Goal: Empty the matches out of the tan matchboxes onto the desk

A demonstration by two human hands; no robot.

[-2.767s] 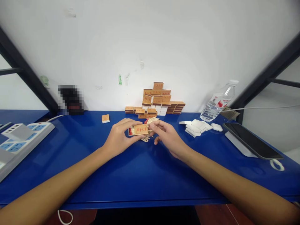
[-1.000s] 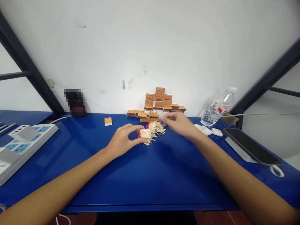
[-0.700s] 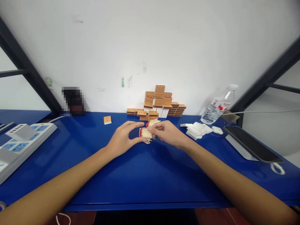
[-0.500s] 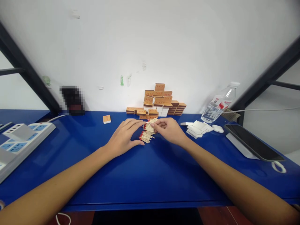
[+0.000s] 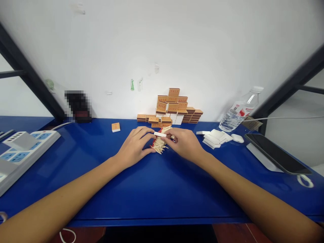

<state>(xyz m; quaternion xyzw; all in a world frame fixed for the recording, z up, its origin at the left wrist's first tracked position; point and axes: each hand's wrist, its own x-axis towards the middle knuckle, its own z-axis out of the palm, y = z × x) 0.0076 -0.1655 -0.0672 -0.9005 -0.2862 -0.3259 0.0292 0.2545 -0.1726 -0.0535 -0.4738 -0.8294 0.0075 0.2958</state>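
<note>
My left hand (image 5: 133,145) and my right hand (image 5: 185,143) meet over a loose pile of red-tipped matches (image 5: 159,145) on the blue table (image 5: 157,189). A small white matchbox tray (image 5: 160,134) hangs just above the pile. My right hand's thumb and fingers pinch the tray's right end. My left hand lies with its fingers stretched out, its fingertips touching the tray's left end and its thumb resting beside the matches.
A stack of brown matchboxes (image 5: 174,109) stands against the wall behind the pile. One matchbox (image 5: 115,127) lies alone at the left. White trays (image 5: 214,137), a water bottle (image 5: 238,111), a phone on a stand (image 5: 275,153) and a power strip (image 5: 20,148) flank the hands.
The brown sleeve has come off the tray. My right hand reached back to the stack, returned, took the filled tray from my left hand and tipped it, so the matches now lie on the pile.
</note>
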